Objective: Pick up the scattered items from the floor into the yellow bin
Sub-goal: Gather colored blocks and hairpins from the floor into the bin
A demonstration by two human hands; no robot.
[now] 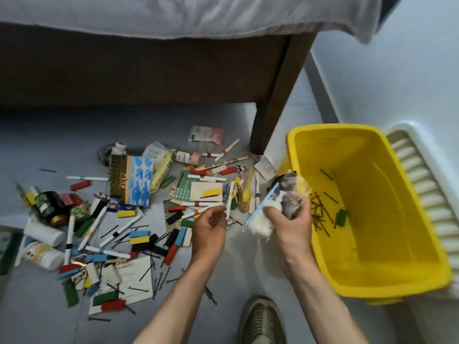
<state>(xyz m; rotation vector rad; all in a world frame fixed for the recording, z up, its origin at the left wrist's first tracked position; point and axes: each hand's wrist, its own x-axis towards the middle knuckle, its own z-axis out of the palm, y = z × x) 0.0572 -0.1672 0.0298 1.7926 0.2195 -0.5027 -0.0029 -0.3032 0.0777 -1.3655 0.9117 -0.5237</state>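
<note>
The yellow bin [419,247] stands on the floor at the right, with several dark hairpins [320,212] and a green block [341,217] inside. My right hand [291,219] grips a bundle of soft packets and white wadding [278,202] just left of the bin's near-left wall. My left hand [210,227] hovers over the floor pile with its fingers pinched on a white marker pen [229,202]. Scattered items cover the floor to the left: coloured blocks [140,237], marker pens [93,227], hairpins, cards [131,274], bottles [44,252] and jars [48,201].
A dark wooden bed frame with a leg [273,112] stands behind the pile, bedding hanging above. A white ribbed lid [427,192] lies beside the bin against the wall. My shoe [260,321] is at the bottom. A blue-and-gold box [131,177] lies in the pile.
</note>
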